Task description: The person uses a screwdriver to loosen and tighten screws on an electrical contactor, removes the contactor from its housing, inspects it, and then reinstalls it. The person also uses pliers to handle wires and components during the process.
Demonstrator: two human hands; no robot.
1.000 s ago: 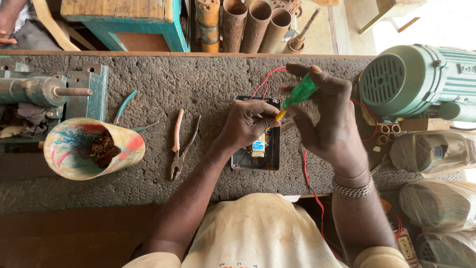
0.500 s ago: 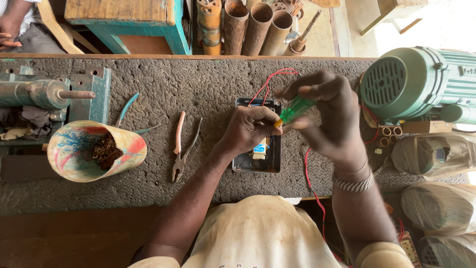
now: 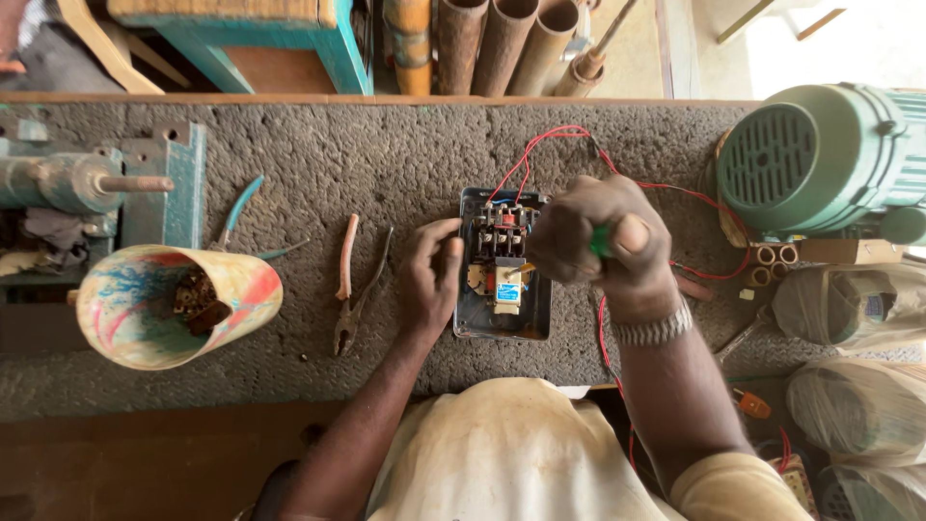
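the open switch box [image 3: 504, 265] lies flat on the rough grey bench top [image 3: 386, 164], just above the person's chest in the head view, its dark tray showing a row of terminals at the top and a small blue-and-yellow part in the middle. the left hand [image 3: 431, 275] rests against the box's 9 o'clock side, fingers [image 3: 446, 253] lightly curled, with the tips touching the left rim near the terminals; it steadies the box rather than gripping anything. the right hand [image 3: 598, 241] sits at the box's 3 o'clock edge, partly over its upper right corner, fingers [image 3: 564, 232] closed into a tight fist round a green-handled screwdriver [image 3: 600, 241]. only a sliver of green shows between the knuckles, and the tip is hidden, so i cannot tell which terminal it meets. a metal watch band circles that wrist.

red wires [image 3: 540, 145] loop out of the box at 12 o'clock and run towards 2 o'clock, to the green electric motor [image 3: 820, 159]. at 9 o'clock from the box, just beyond the left hand, lie pliers [image 3: 357, 289] with pale red grips. further out at 9 o'clock a paint-streaked cup [image 3: 174, 304] lies on its side with small brown parts inside. rusty pipes [image 3: 502, 43] stand beyond the bench at 12 o'clock.
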